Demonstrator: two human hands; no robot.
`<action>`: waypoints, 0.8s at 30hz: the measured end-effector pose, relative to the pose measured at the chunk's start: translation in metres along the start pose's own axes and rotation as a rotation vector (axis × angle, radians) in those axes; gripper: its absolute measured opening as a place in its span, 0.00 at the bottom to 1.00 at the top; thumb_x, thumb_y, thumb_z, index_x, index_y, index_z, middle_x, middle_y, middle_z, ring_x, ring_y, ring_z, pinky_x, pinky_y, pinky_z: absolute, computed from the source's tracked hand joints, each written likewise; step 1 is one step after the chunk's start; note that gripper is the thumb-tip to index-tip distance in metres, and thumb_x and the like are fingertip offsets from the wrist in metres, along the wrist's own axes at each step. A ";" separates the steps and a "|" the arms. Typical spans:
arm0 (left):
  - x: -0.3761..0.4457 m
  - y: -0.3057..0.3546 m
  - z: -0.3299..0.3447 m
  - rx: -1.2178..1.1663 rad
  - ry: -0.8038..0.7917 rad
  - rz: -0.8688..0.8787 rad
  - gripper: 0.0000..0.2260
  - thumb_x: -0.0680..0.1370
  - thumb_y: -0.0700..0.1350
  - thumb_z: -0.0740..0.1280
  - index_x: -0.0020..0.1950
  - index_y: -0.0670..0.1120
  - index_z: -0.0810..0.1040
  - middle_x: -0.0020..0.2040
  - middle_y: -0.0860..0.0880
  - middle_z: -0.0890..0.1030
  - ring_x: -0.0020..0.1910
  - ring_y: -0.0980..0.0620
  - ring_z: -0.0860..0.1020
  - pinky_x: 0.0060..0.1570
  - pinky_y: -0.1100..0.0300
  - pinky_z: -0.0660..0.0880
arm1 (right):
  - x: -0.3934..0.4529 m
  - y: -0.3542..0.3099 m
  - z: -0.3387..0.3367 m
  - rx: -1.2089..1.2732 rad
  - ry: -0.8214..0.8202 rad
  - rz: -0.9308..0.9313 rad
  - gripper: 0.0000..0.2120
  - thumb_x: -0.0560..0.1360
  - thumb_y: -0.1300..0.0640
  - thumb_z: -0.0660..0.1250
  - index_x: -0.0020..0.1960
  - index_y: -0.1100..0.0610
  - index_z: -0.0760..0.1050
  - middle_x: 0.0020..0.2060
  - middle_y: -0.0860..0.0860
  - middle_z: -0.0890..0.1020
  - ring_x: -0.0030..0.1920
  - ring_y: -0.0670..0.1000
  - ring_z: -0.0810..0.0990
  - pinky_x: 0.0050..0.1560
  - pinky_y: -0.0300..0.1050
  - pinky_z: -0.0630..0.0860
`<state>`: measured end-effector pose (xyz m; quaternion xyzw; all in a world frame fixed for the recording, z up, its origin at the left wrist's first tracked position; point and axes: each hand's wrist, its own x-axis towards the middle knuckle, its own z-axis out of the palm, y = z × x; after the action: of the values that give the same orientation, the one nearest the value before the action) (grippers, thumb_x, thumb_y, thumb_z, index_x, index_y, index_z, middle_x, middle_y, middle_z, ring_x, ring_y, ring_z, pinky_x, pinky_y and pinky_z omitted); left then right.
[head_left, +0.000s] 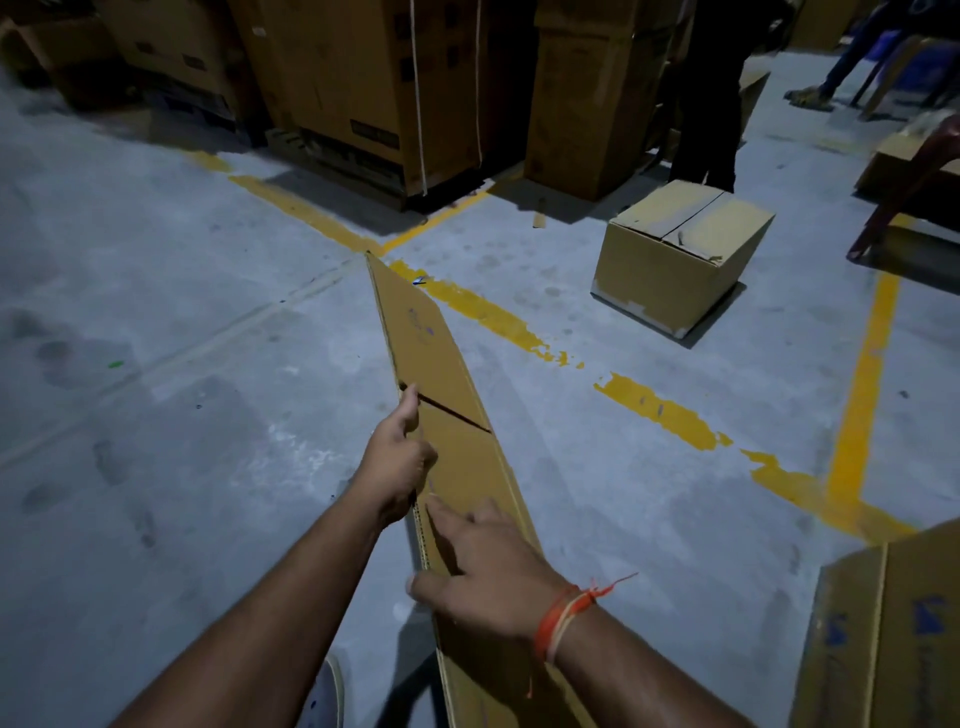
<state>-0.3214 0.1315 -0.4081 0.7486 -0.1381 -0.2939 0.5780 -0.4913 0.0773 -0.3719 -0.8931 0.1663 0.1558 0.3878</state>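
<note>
The flattened cardboard box (431, 353) stands on edge on the concrete floor (156, 364), running away from the body between both arms. The left hand (397, 462) grips its top edge, fingers curled over it and one finger stretched toward the flap slit just ahead of the grip. Just behind that grip, the right hand (488, 571) lies with fingers spread and nearly straight on the brown face, thumb against the raw fluted edge; it steadies rather than clamps. The sheet looks light and fairly stiff along its flutes, but likely to fold at the creases and the slit, so holds on the top edge well apart should keep it flat. Its surface is matte, dry and scuffed. Well beyond the grip to the right sits a closed small box (680, 254).
</note>
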 end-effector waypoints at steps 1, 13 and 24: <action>0.000 0.001 0.005 -0.036 -0.006 0.026 0.41 0.77 0.24 0.59 0.83 0.57 0.58 0.82 0.51 0.60 0.28 0.52 0.67 0.37 0.54 0.65 | -0.001 0.002 -0.001 -0.003 0.030 0.008 0.44 0.74 0.35 0.62 0.82 0.43 0.44 0.63 0.52 0.63 0.71 0.58 0.61 0.69 0.54 0.68; -0.015 -0.027 -0.088 0.114 -0.021 0.063 0.43 0.79 0.23 0.57 0.84 0.59 0.50 0.77 0.64 0.57 0.72 0.66 0.55 0.62 0.65 0.64 | 0.042 -0.001 0.025 0.089 0.013 0.110 0.33 0.80 0.33 0.57 0.78 0.50 0.64 0.76 0.53 0.60 0.76 0.58 0.62 0.73 0.55 0.65; 0.018 -0.159 -0.106 0.448 -0.070 -0.153 0.44 0.78 0.24 0.58 0.82 0.64 0.52 0.82 0.48 0.59 0.80 0.43 0.58 0.68 0.59 0.66 | 0.126 0.135 0.064 0.134 0.035 0.436 0.25 0.79 0.56 0.67 0.75 0.55 0.68 0.67 0.59 0.75 0.56 0.55 0.78 0.52 0.43 0.75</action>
<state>-0.2651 0.2517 -0.5472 0.8559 -0.1628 -0.3244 0.3684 -0.4445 0.0156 -0.5512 -0.8107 0.3723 0.2089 0.4005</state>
